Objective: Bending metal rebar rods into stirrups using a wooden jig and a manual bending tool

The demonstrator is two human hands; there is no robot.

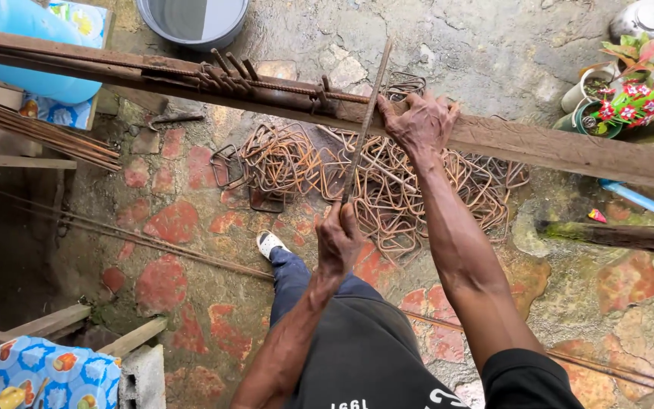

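My left hand (339, 241) grips the near end of a thin rusty steel rod (365, 125) that runs up and away across a long wooden beam (539, 148). My right hand (420, 123) presses flat on the beam just right of the rod, fingers spread. Bent rod pieces and pegs (228, 72) sit fixed on the beam to the left. Below the beam, a pile of rusty bent wire stirrups (387, 189) lies on the ground.
A bundle of straight rods (39, 136) rests at left. A grey bucket (191, 19) stands at the top, potted flowers (630, 91) at right, a concrete block (141, 375) and patterned cloth (54, 371) at lower left. My foot in a white shoe (269, 244) is on the stone paving.
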